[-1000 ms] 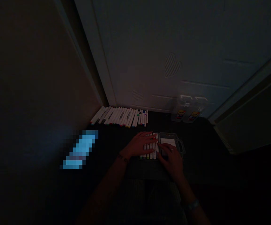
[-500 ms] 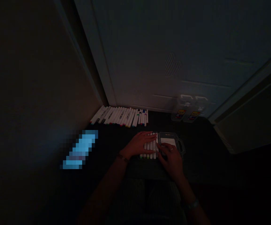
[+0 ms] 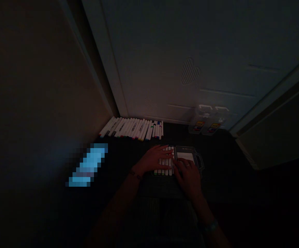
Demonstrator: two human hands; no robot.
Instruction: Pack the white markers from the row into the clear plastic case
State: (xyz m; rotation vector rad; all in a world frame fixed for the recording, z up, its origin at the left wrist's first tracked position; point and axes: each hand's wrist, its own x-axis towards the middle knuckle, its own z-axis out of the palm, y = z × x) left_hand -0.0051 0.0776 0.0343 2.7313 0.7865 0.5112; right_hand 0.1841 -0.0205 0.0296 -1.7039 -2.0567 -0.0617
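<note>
An open clear plastic case (image 3: 199,159) lies on the dark table, its lid half with the handle to the right. Several white markers (image 3: 166,171) lie side by side in its left half, some with green ends toward me. Across these markers my left hand (image 3: 156,157) rests with its fingers spread. At the case's middle, my right hand (image 3: 190,175) has its fingers bent against the right edge of the marker row. Whether its fingertips hold a marker is hidden in the dim light. A white sheet (image 3: 185,156) shows inside the lid half.
A row of white markers (image 3: 132,128) with coloured ends lies at the back left. Two clear cases (image 3: 208,120) with labels stand against the pale panel at the back right. A glowing, pixelated screen (image 3: 88,165) is on the left.
My right hand has shifted very slightly, its fingers a little more curled. My left hand stays spread over the markers, and the case has not moved.
</note>
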